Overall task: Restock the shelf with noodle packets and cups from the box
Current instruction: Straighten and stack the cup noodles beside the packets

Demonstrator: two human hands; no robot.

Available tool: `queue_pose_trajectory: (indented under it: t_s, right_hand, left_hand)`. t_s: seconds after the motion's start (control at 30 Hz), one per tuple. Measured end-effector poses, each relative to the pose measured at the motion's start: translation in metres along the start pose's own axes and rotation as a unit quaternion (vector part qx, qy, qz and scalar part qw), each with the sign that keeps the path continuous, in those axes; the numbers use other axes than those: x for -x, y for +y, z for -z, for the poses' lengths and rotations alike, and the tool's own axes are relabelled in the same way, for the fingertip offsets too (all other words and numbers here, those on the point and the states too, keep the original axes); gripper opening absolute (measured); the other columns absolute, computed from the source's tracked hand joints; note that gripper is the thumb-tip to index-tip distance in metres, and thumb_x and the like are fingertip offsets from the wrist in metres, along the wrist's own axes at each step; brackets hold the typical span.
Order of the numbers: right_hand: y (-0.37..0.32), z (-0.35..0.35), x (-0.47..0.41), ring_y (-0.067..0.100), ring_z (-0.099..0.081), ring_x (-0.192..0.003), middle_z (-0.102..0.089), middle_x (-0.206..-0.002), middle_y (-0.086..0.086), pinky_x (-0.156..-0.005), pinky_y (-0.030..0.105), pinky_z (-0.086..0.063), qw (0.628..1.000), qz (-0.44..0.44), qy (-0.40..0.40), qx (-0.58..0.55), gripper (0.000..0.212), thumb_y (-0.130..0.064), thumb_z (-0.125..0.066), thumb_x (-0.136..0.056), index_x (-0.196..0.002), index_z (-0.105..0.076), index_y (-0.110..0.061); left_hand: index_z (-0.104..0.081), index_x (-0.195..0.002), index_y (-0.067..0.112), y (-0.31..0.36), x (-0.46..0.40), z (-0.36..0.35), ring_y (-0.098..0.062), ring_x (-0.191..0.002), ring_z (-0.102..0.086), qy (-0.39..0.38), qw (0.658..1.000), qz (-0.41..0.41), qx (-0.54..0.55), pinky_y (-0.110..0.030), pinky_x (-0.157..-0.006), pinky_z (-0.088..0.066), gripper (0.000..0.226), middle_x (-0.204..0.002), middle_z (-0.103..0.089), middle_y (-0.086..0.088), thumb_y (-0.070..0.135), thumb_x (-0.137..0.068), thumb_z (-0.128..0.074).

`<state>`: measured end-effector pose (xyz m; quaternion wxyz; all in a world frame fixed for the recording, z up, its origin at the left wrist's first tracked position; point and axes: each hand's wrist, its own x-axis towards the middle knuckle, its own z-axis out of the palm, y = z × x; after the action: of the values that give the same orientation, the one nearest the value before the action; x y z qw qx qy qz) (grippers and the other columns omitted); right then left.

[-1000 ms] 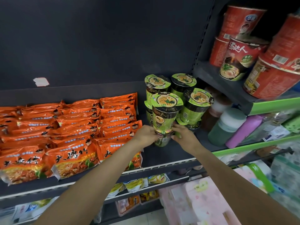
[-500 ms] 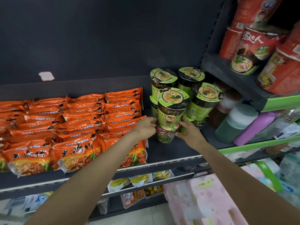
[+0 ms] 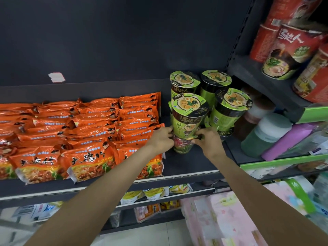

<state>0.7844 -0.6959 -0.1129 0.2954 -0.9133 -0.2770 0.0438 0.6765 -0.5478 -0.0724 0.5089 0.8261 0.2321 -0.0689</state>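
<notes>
Green noodle cups stand stacked in twos at the right end of the dark shelf (image 3: 191,166). The front stack has a green cup (image 3: 188,118) on top of a lower cup (image 3: 182,148) with red and green print. My left hand (image 3: 162,139) grips this stack from the left, at the joint between the two cups. From the right, my right hand (image 3: 207,141) grips it at the same height. More green cups (image 3: 229,107) stand behind and to the right. Orange noodle packets (image 3: 85,132) fill the shelf to the left in rows. No box is in view.
Large red noodle bowls (image 3: 291,50) lie on a higher shelf at the right. Below them are a white-lidded green bottle (image 3: 262,135) and a purple bottle (image 3: 287,139). Lower shelves hold small yellow packets (image 3: 150,193). Pink wrapped packs (image 3: 221,219) stand at the bottom right.
Both hands have stayed on the front cup stack, which has barely moved on the shelf. My view has shifted a little.
</notes>
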Motion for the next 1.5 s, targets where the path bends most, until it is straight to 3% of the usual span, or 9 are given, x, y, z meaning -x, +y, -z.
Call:
queue_pose_trajectory:
  t_s: [0.1,0.3,0.5,0.7,0.9,1.07,1.17,1.3,1.5]
  right_hand:
    - [-0.003,0.0,0.002,0.027,-0.051,-0.114,-0.056,-0.121,0.014,-0.098,0.029,-0.037,1.0,0.005,-0.001,0.011,0.035,-0.012,-0.07,-0.083,-0.116,-0.064,-0.003]
    - [-0.007,-0.002,0.015,0.027,-0.054,-0.114,-0.052,-0.126,0.013,-0.095,0.033,-0.043,0.998,-0.026,0.015,-0.048,0.053,-0.022,-0.073,-0.081,-0.127,-0.054,-0.005]
    - [-0.003,0.004,0.007,0.03,-0.037,-0.128,-0.047,-0.133,0.014,-0.105,0.034,-0.032,0.999,-0.017,-0.037,0.023,0.053,-0.026,-0.069,-0.084,-0.131,-0.054,-0.008]
    - [-0.009,-0.001,0.016,0.026,-0.049,-0.115,-0.055,-0.121,0.014,-0.093,0.031,-0.04,0.999,-0.034,0.013,-0.026,0.056,-0.018,-0.073,-0.081,-0.131,-0.052,-0.005]
    - [-0.017,0.004,0.02,0.023,-0.053,-0.117,-0.059,-0.126,0.005,-0.086,0.023,-0.04,0.993,-0.023,-0.026,-0.114,0.071,-0.03,-0.08,-0.072,-0.133,-0.046,-0.011]
    - [-0.023,0.005,0.013,0.025,-0.051,-0.121,-0.057,-0.13,0.007,-0.096,0.035,-0.043,0.99,-0.03,-0.04,-0.128,0.075,-0.032,-0.08,-0.072,-0.133,-0.043,-0.01]
    - [-0.022,0.001,0.011,0.027,-0.051,-0.12,-0.057,-0.128,0.01,-0.096,0.037,-0.044,0.991,-0.04,-0.016,-0.129,0.072,-0.027,-0.08,-0.072,-0.132,-0.044,-0.008]
    - [-0.015,-0.01,0.017,0.029,-0.052,-0.117,-0.056,-0.125,0.013,-0.095,0.047,-0.047,0.987,-0.081,-0.005,-0.139,0.086,-0.028,-0.084,-0.065,-0.137,-0.041,-0.008]
    - [-0.01,-0.006,0.011,0.027,-0.06,-0.107,-0.064,-0.115,0.015,-0.092,0.035,-0.049,0.986,-0.098,0.004,-0.133,0.055,-0.009,-0.077,-0.075,-0.123,-0.053,0.0]
  left_hand:
    - [-0.048,-0.133,0.005,0.004,-0.001,0.002,-0.022,-0.125,-0.05,0.041,0.999,0.003,0.014,-0.028,-0.1,-0.041,0.053,-0.132,-0.055,-0.009,-0.009,-0.082,-0.048]
    - [-0.042,-0.138,0.01,0.012,-0.007,0.006,-0.027,-0.124,-0.048,0.035,0.998,0.017,0.059,-0.042,-0.103,-0.042,0.068,-0.131,-0.054,-0.011,-0.008,-0.073,-0.054]
    - [-0.044,-0.135,0.001,0.009,0.002,-0.002,-0.026,-0.125,-0.048,0.014,0.997,0.021,0.077,-0.028,-0.096,-0.041,0.058,-0.133,-0.052,-0.012,-0.017,-0.08,-0.045]
    - [-0.038,-0.14,0.006,0.017,-0.003,0.014,-0.023,-0.131,-0.042,0.016,0.997,0.005,0.081,-0.024,-0.09,-0.037,0.067,-0.137,-0.049,-0.01,-0.02,-0.079,-0.043]
    - [-0.042,-0.138,0.007,0.013,-0.003,0.013,-0.015,-0.124,-0.046,0.008,0.998,0.001,0.061,-0.026,-0.091,-0.043,0.068,-0.128,-0.055,-0.005,-0.022,-0.077,-0.039]
    - [-0.042,-0.134,-0.006,-0.004,-0.001,0.017,-0.026,-0.124,-0.049,0.036,0.998,0.032,0.052,-0.028,-0.099,-0.04,0.055,-0.13,-0.053,-0.017,-0.019,-0.081,-0.04]
    - [-0.032,-0.142,-0.003,-0.002,-0.002,0.022,-0.025,-0.133,-0.041,0.03,0.998,0.028,0.039,-0.029,-0.107,-0.035,0.064,-0.143,-0.042,-0.016,-0.019,-0.081,-0.04]
    - [-0.04,-0.14,0.006,0.004,-0.001,0.019,-0.021,-0.133,-0.041,0.002,1.0,-0.004,0.029,-0.03,-0.109,-0.034,0.069,-0.14,-0.048,-0.009,-0.021,-0.076,-0.04]
    - [-0.043,-0.139,0.009,-0.002,-0.001,0.019,-0.022,-0.132,-0.043,-0.013,1.0,-0.008,-0.002,-0.033,-0.11,-0.036,0.071,-0.141,-0.048,-0.008,-0.021,-0.075,-0.037]
